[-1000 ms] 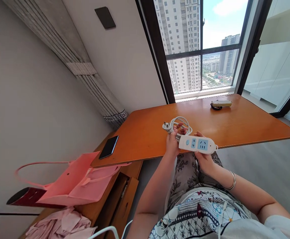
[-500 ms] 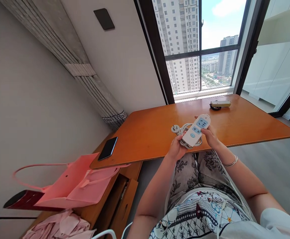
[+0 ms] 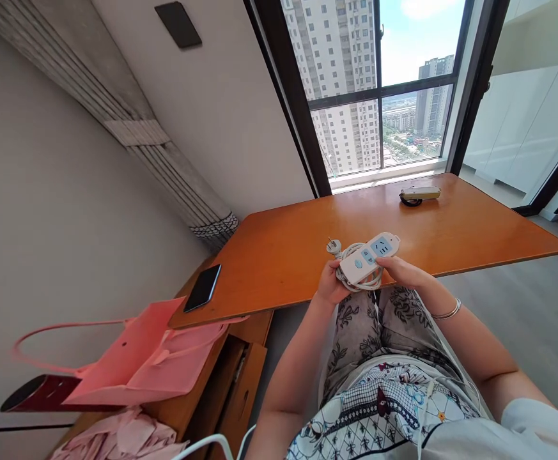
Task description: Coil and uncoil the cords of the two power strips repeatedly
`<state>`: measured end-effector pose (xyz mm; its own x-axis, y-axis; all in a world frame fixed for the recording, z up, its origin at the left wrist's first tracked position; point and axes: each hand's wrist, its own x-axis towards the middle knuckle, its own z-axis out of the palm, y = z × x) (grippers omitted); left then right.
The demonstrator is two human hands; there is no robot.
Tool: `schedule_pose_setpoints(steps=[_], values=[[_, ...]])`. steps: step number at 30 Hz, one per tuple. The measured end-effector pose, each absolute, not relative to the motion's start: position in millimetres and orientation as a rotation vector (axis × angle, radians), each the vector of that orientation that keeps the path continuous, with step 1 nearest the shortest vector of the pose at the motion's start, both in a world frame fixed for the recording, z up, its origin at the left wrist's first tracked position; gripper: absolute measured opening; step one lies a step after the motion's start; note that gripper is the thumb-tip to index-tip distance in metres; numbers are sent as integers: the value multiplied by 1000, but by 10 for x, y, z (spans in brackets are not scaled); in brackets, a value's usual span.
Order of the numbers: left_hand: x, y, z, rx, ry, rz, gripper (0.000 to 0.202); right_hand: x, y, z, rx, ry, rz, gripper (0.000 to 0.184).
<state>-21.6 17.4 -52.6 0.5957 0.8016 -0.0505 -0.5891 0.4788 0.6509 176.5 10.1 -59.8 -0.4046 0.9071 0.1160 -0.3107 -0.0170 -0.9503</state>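
Both my hands hold a white power strip with pale blue socket panels, just over the near edge of the table. My left hand grips its lower left end together with part of the coiled white cord. My right hand clasps it near the middle, thumb on the face beside the sockets. The plug sticks out past the left end, its pins pointing up. Some of my fingers are hidden behind the strip and cord.
On the orange-brown wooden table lie a black phone at the left corner and a yellowish power strip with a black cord near the window. A pink bag and pink cloth rest on a lower cabinet at left.
My hands have lowered the power strip slightly toward me and tilted it flatter. My right hand has shifted a little down along with it. The view has turned slightly.
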Motion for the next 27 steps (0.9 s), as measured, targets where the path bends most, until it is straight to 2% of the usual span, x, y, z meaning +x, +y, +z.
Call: schedule_pose_setpoints(steps=[5, 11, 23, 27], values=[[-199, 187, -529, 627, 396, 891, 39, 1724, 82, -584, -661, -1168, 1721, 47], [-197, 250, -482, 664, 492, 959, 44, 1694, 123, -516, -634, -947, 1585, 31], [-129, 298, -496, 609, 613, 919, 45, 1866, 128, -528, -724, -982, 1750, 36], [-101, 351, -493, 628, 610, 958, 42, 1779, 80, -537, -664, -922, 1649, 35]])
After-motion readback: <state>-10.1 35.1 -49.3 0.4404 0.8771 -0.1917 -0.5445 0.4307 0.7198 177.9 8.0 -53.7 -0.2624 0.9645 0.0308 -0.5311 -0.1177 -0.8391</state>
